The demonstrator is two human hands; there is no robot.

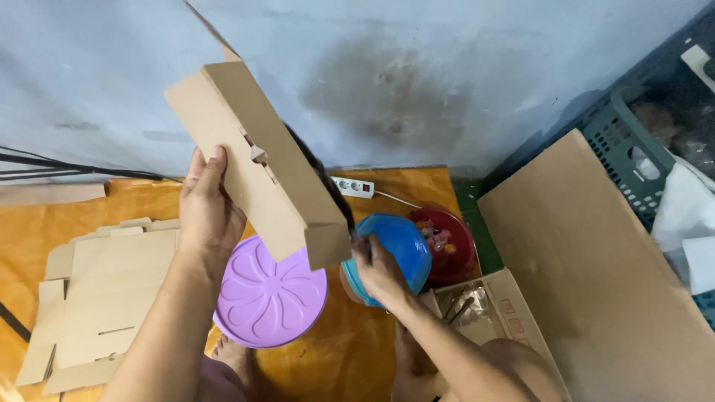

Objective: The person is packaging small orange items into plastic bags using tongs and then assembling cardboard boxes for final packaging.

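1. The left hand (208, 205) is clasping the folded cardboard box (257, 160), raised, its long axis slanting from upper left down to lower right
2. The right hand (380, 272) is pinching the box's lower corner, its grip closed
3. Below are lying a purple lid (268, 294), a blue container (398, 249) and flat cardboard (104, 294) on the orange floor (30, 231)

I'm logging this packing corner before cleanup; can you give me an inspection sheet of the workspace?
Surface: orange floor mat, partly covered.
Job's things: folded cardboard box raised in both hands.
Clutter: purple round lid, blue container, red bowl, flat cardboard blanks, large cardboard sheet.
Grippers: left hand grips box side; right hand at its lower corner.
Cables: power strip, black cables.
Surroundings: stained wall, green crate.
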